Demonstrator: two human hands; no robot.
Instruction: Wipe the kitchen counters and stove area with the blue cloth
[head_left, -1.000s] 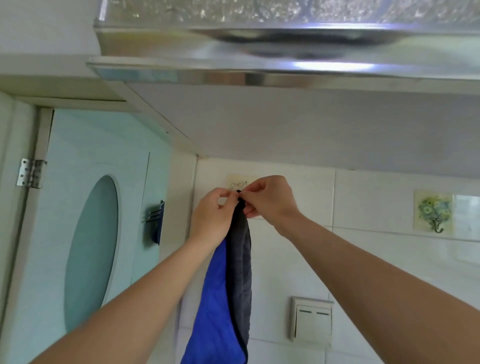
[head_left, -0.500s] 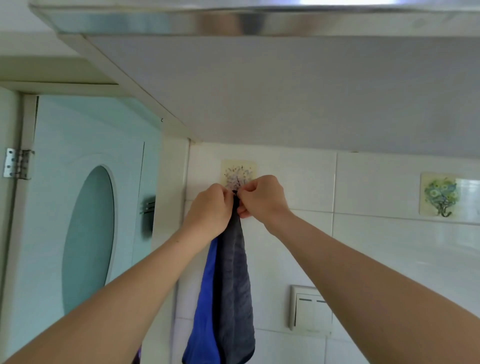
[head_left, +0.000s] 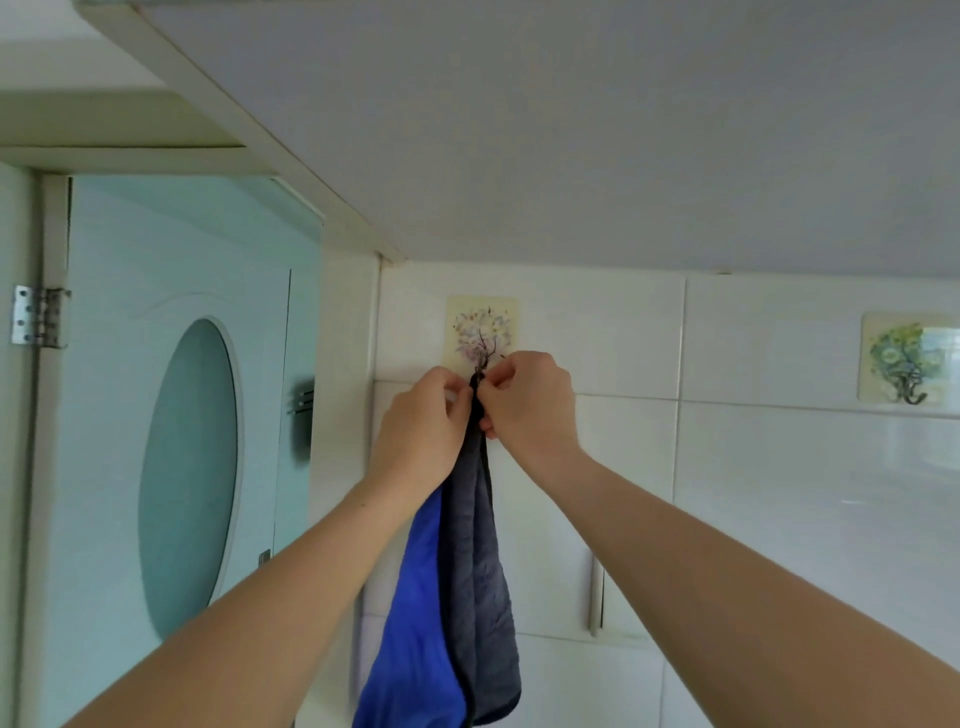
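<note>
Both hands raised to the wall under the cabinet. Left hand (head_left: 423, 431) and right hand (head_left: 527, 402) pinching the top corner of the blue cloth (head_left: 441, 597) with curled fingers, right at the hook of the flowered sticker plate (head_left: 483, 332). Cloth hanging straight down against the white tiles (head_left: 613, 338), blue face to the left, grey face to the right, lower end out of view at the bottom edge. Cannot tell whether the cloth's loop sits on the hook or is free of it: hidden behind the fingers. A second sticker plate (head_left: 906, 358) with a bare hook well off to the right. Pale door (head_left: 171, 415) with an oval pane to the left.

No surface and no stove in view, so nothing here to show any wiping done. Judging by the grip at the hook, either fetching the cloth at the very start or hanging it back at the very end; the picture alone does not settle which.
</note>
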